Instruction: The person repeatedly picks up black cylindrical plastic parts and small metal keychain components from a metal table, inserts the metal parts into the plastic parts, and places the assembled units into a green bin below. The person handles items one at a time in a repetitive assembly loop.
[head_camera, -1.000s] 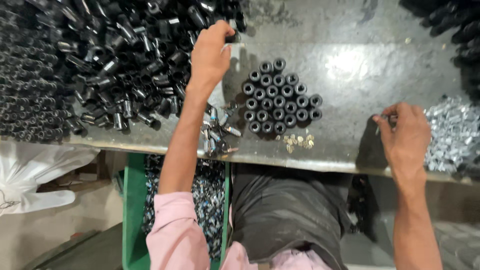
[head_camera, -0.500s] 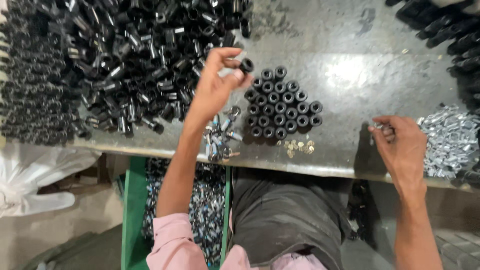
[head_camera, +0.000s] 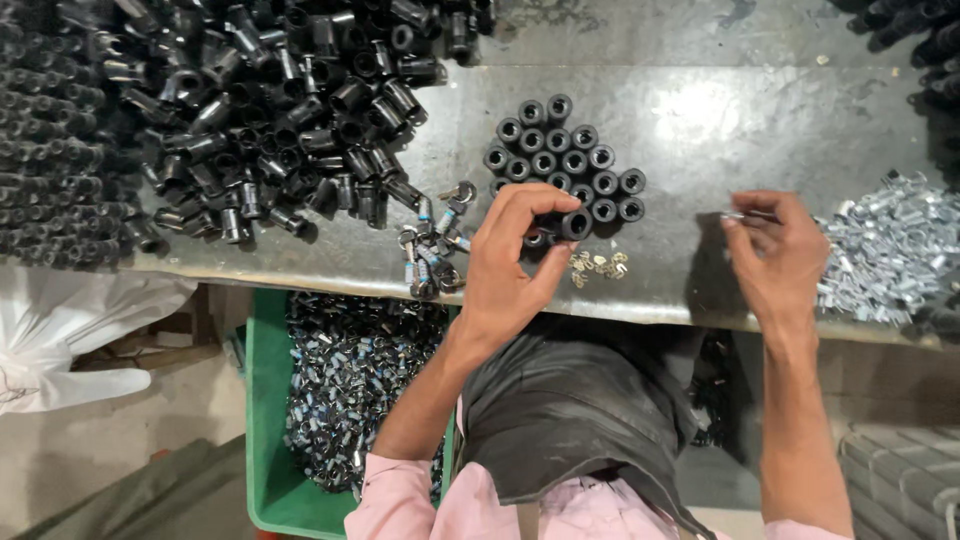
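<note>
Back from the loose pile, the left hand (head_camera: 510, 265) pinched a black sleeve (head_camera: 577, 223) upright at the standing cluster's (head_camera: 565, 165) near-edge side; right hand (head_camera: 775, 255) fingers pinched a small metal piece (head_camera: 745, 215).

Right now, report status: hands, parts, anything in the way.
Left hand pinching a black sleeve at the edge of the upright sleeve cluster. Right hand pinching a small silver part beside the silver parts pile. Small washers by left hand.

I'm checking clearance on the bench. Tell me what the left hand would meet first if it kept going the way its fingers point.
The left hand points up and right, a black sleeve at its fingertips. Straight on, it would first meet the cluster of upright sleeves, which that sleeve seems already to touch, though depth is unclear.
</note>
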